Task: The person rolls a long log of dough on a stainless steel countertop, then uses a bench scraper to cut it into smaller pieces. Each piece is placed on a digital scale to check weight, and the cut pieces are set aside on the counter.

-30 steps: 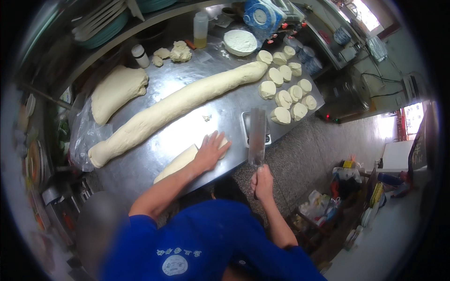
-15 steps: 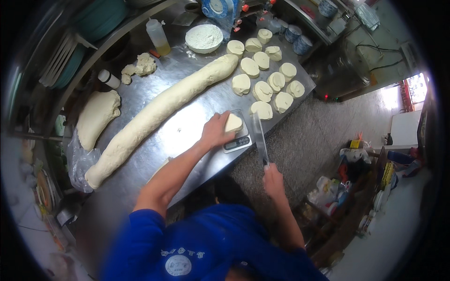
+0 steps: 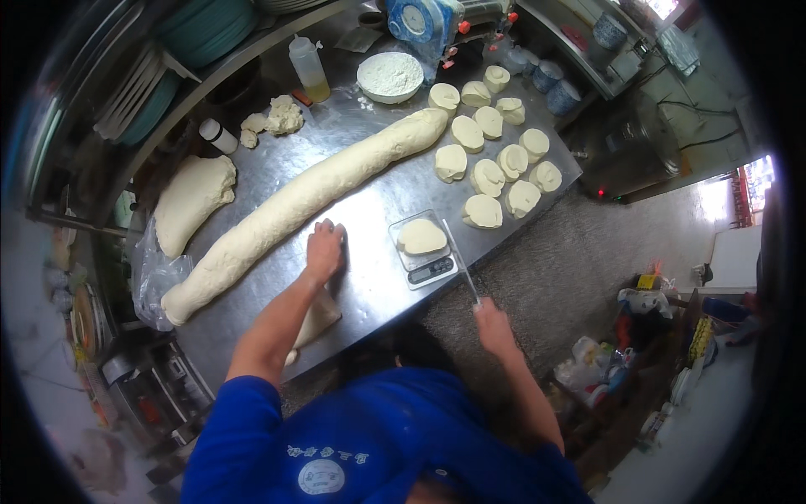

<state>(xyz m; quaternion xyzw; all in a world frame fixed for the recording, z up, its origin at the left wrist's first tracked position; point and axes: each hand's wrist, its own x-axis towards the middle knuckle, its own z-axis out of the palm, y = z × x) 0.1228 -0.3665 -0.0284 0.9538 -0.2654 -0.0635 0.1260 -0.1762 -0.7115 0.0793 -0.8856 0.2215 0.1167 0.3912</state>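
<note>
My left hand (image 3: 326,250) is over the steel table between the long dough roll (image 3: 306,191) and the table's near edge. Its fingers are loosely bent and slightly apart, with nothing seen in them. Partly hidden under my left forearm lies a pale, flat dough piece (image 3: 317,321). My right hand (image 3: 495,328) is closed round the handle of a knife (image 3: 462,262), whose blade points away from me beside the kitchen scale (image 3: 431,271). One cut dough piece (image 3: 421,237) rests on the scale, touched by neither hand.
Several cut dough pieces (image 3: 483,212) stand at the table's right end. A flour bowl (image 3: 389,77), squeeze bottle (image 3: 309,69) and blue machine (image 3: 417,21) are at the back. A large dough slab (image 3: 195,202) and dough scraps (image 3: 284,116) lie left.
My left hand has let go of the dough piece on the scale and moved left over the table. The knife in my right hand is now closer to the scale's right side.
</note>
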